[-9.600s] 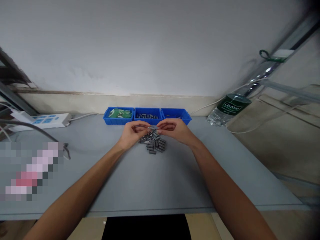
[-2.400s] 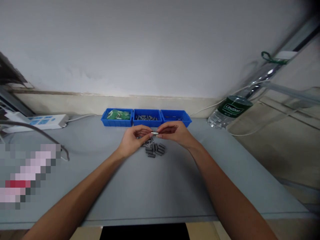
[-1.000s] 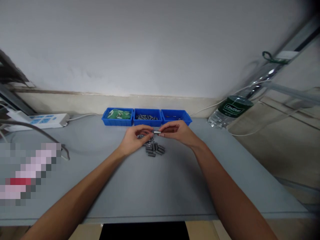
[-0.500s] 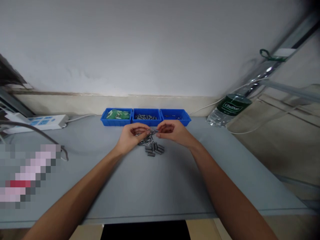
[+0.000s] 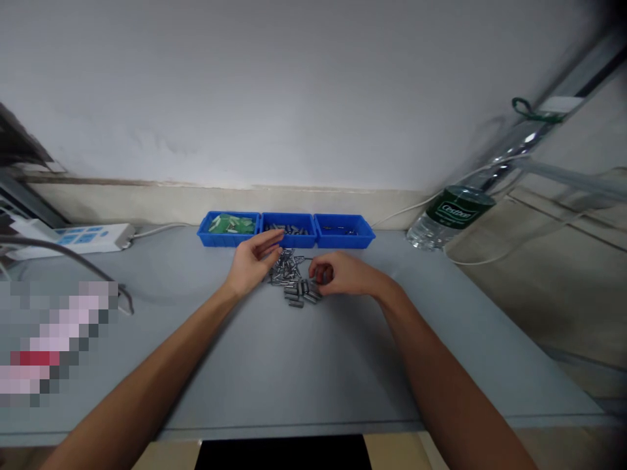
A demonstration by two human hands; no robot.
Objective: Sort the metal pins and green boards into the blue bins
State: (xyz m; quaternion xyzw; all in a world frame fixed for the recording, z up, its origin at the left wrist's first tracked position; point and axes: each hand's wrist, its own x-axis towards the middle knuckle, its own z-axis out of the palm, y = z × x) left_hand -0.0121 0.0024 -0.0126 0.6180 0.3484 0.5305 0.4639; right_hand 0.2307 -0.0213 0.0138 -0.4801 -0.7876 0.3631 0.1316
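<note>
Small shiny metal pins (image 5: 285,267) lie heaped on the grey table. Thicker grey metal cylinders (image 5: 295,303) lie just in front of them. At the heap's left edge is my left hand (image 5: 252,262), fingers apart, with nothing visible between them. My right hand (image 5: 343,273) is at the right side of the cylinders, its fingertips curled down by them; whether it grips one is hidden. Behind stand three blue bins: the left bin (image 5: 228,242) with green and white pieces, the middle bin (image 5: 288,241) with metal cylinders, the right bin (image 5: 345,242) with a few small metal parts.
A white power strip (image 5: 98,239) with cables lies at the left. A water bottle (image 5: 449,215) with a green label stands tilted in view at the back right. A pixelated pink patch covers the table's left side. The wall rises behind the bins.
My hands have moved apart. The left fingers have opened away from the pins, and the right hand has come down and nearer, to the cylinders.
</note>
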